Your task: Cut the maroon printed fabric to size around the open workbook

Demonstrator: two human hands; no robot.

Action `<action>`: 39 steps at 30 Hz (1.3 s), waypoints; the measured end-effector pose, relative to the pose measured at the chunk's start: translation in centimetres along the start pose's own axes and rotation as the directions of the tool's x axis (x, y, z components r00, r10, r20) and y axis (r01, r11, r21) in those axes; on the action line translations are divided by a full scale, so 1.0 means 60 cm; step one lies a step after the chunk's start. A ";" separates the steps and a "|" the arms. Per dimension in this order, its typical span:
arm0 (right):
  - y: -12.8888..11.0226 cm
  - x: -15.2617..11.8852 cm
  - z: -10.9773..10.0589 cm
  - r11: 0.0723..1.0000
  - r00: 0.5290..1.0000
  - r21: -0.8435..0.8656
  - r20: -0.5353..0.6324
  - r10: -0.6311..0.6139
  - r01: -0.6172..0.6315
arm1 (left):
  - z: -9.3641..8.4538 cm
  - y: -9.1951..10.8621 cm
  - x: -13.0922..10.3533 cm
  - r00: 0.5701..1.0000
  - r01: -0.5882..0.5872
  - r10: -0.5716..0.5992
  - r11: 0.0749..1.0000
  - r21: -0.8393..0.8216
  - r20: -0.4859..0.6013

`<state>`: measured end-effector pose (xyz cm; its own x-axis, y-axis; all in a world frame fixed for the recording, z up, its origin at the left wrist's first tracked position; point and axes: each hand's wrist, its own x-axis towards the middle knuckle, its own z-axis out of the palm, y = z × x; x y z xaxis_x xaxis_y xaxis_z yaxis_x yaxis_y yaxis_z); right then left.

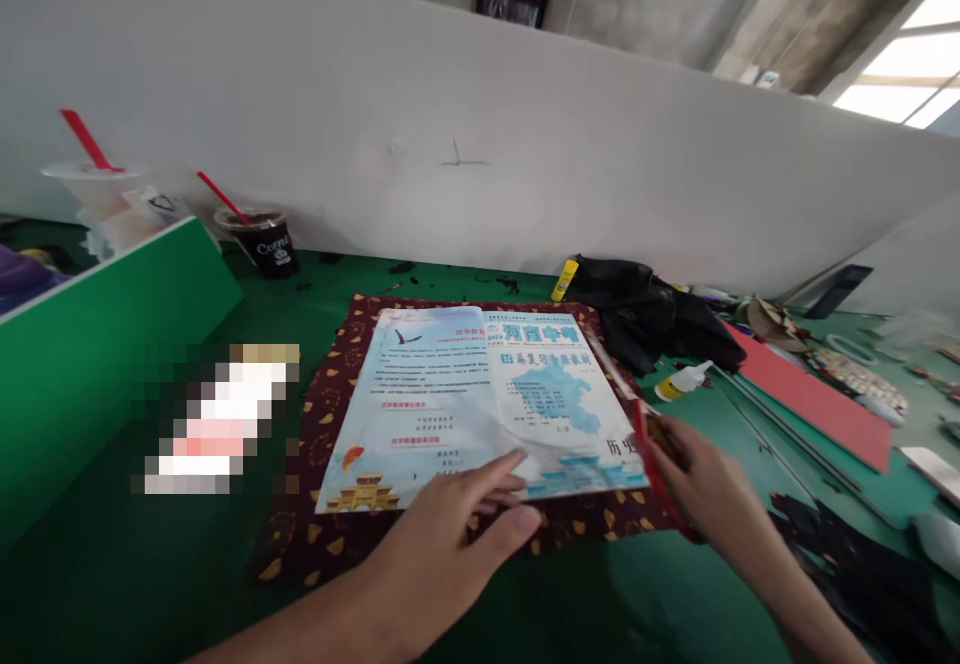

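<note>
An open booklet (427,374) with pale blue printed pages lies on a dark maroon cloth (322,444) patterned with gold shapes. My left hand (465,524) is over the booklet's lower edge near the middle fold, fingers stretched out and holding nothing. At the booklet's right edge, my right hand (697,464) is closed around red-handled scissors (651,459). Their long pale blade points away from me along the page and cloth edge. Fingers hide part of the handles, and whether the blades are apart cannot be seen.
Behind the cloth are a yellow glue stick (564,281) and black fabric (645,304). A small glue bottle (681,381) and a red sheet (810,394) lie to the right. Drinks cups (266,244) and a green divider (135,344) stand left. A white partition (525,144) runs behind.
</note>
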<state>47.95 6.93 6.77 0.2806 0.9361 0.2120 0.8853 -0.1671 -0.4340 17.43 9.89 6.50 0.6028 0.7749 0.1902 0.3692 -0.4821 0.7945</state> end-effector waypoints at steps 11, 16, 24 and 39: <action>-0.141 0.058 0.016 0.953 0.903 0.126 0.306 -0.301 0.275 | -0.028 0.031 0.110 0.928 0.374 -0.289 0.719 -0.586 0.236; -0.143 0.094 -0.026 0.712 0.719 0.104 -0.129 -0.683 0.694 | -0.098 0.048 0.138 0.913 0.406 -0.304 0.619 -0.672 0.271; -0.190 0.168 0.012 0.253 0.242 -0.082 -0.123 -0.963 0.964 | -0.152 0.006 0.213 0.879 0.451 -0.212 0.660 -0.601 0.426; -0.184 0.333 0.206 0.663 0.718 -0.277 0.250 -0.649 0.696 | -0.100 -0.250 0.324 0.994 0.104 -0.086 0.911 0.400 -0.064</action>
<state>39.21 31.31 4.98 -0.4662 0.8582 0.2149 0.8846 0.4550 0.1021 19.40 34.64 1.74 0.5223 0.8380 0.1579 0.6820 -0.5217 0.5126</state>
